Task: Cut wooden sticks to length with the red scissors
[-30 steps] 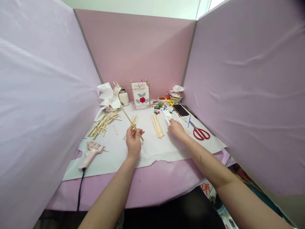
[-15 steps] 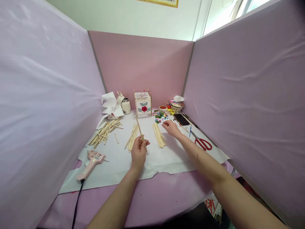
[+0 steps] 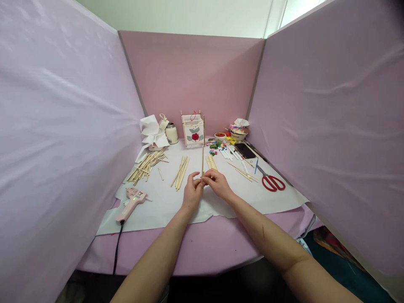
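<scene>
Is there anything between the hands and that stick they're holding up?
No. The left hand and right hand both pinch the lower end of the wooden stick directly, with nothing between. The stick stands nearly upright above the white paper.

Pink all round, pale wood in the middle

Pale tan stick [image 3: 202, 162] up front; behind it a white lantern [image 3: 193, 131] with a red flower and green leaves. Right of the lantern, red-handled scissors [image 3: 273, 182]; left of it, a light pink glue gun [image 3: 131, 203] with black cord, on white paper [image 3: 164, 202] over the pink desk [image 3: 208, 248].
</scene>
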